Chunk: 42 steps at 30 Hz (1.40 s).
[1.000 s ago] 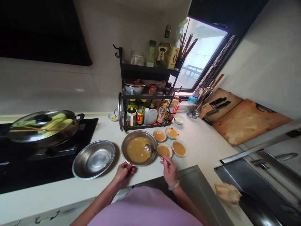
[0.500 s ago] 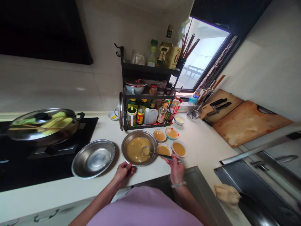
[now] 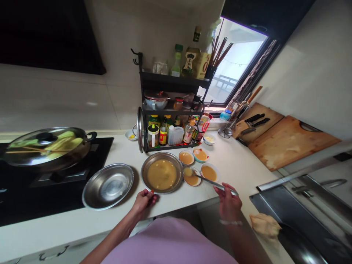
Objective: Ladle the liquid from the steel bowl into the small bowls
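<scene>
My right hand [image 3: 229,201] is closed around the long handle of a ladle [image 3: 210,180]. The ladle's scoop, with yellowish liquid in it, hangs over or at the left rim of a small bowl [image 3: 193,181] of light brown liquid. Thumb and fingers of my left hand [image 3: 144,200] pinch the front rim of a round metal basin [image 3: 145,181] that holds cloudy yellow-brown liquid. Beside it stand more small bowls of the same brown liquid: one at the back [image 3: 186,158], a turquoise-rimmed one [image 3: 200,154] and a white one [image 3: 209,172].
An empty metal basin [image 3: 109,186] sits at left, near a lidded pan [image 3: 52,146] on the stove. Behind is a black rack [image 3: 176,112] of bottles. Cutting boards [image 3: 293,143], knives [image 3: 255,120] and a sink [image 3: 286,205] are on the right.
The ladle has come out of the liquid-filled metal basin and moved right to a small bowl. My right hand has shifted right with it. My left hand stays at the basin's rim.
</scene>
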Each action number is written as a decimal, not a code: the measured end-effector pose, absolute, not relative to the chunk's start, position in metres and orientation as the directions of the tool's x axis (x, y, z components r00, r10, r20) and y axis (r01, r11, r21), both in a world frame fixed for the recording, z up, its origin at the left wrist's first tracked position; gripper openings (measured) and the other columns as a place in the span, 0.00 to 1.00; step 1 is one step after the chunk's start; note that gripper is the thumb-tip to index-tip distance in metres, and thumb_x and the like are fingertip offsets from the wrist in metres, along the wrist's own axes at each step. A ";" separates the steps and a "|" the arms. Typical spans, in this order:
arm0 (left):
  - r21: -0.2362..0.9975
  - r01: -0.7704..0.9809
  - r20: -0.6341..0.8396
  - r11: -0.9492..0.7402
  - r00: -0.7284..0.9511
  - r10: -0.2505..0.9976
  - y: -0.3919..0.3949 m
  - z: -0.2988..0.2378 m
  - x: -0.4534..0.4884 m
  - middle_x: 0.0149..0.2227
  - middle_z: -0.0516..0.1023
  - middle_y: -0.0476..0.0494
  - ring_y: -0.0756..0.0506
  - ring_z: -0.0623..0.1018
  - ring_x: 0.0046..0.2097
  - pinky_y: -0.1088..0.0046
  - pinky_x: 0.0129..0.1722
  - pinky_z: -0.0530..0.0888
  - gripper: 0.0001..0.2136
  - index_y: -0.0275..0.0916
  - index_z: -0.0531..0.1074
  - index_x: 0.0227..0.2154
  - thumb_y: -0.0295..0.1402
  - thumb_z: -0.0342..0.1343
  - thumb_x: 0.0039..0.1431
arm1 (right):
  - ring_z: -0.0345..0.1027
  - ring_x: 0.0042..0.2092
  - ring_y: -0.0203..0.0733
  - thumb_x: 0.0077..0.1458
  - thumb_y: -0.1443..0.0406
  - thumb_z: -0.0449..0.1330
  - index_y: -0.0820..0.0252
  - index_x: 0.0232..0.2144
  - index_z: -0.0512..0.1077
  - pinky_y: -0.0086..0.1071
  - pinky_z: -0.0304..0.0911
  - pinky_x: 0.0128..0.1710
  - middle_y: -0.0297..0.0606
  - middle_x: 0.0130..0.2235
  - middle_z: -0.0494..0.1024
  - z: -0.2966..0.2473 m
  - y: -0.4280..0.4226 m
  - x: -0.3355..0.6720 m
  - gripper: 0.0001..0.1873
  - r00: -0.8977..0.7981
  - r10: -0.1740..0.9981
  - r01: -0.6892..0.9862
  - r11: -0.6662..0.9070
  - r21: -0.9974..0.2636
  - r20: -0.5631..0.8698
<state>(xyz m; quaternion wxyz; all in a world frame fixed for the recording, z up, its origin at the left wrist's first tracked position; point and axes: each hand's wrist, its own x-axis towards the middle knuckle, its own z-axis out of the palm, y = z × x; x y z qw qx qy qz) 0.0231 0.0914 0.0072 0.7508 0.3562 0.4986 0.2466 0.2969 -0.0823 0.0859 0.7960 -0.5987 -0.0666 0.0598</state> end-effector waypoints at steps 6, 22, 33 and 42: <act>0.783 -0.020 -0.570 0.622 0.380 0.729 0.092 0.007 0.023 0.21 0.76 0.44 0.53 0.71 0.20 0.78 0.21 0.65 0.16 0.36 0.64 0.21 0.37 0.67 0.45 | 0.75 0.25 0.41 0.51 0.50 0.63 0.63 0.37 0.73 0.36 0.72 0.30 0.36 0.28 0.78 0.098 -0.099 0.294 0.22 0.948 0.199 0.238 0.075 -0.968 0.249; 0.777 -0.022 -0.577 0.629 0.374 0.726 0.092 0.006 0.024 0.20 0.76 0.46 0.53 0.71 0.19 0.77 0.21 0.65 0.18 0.38 0.63 0.21 0.38 0.68 0.43 | 0.77 0.34 0.43 0.61 0.61 0.53 0.56 0.43 0.75 0.40 0.74 0.36 0.41 0.38 0.81 0.098 -0.099 0.251 0.13 0.608 0.553 0.642 0.081 -0.763 0.570; 0.774 -0.034 -0.581 0.632 0.358 0.731 0.090 0.009 0.025 0.20 0.76 0.45 0.53 0.71 0.19 0.78 0.21 0.64 0.15 0.37 0.63 0.21 0.35 0.67 0.45 | 0.75 0.27 0.41 0.55 0.51 0.57 0.59 0.36 0.75 0.34 0.72 0.31 0.42 0.35 0.81 0.041 -0.033 0.218 0.18 0.714 0.650 0.276 0.081 -0.958 0.261; 0.786 -0.029 -0.567 0.618 0.365 0.739 0.090 0.009 0.024 0.21 0.76 0.44 0.53 0.71 0.19 0.78 0.21 0.64 0.16 0.37 0.63 0.22 0.36 0.67 0.44 | 0.73 0.24 0.41 0.42 0.52 0.66 0.62 0.32 0.71 0.37 0.73 0.31 0.34 0.25 0.77 0.042 -0.026 0.229 0.21 0.887 0.441 -0.232 0.162 -0.959 -0.140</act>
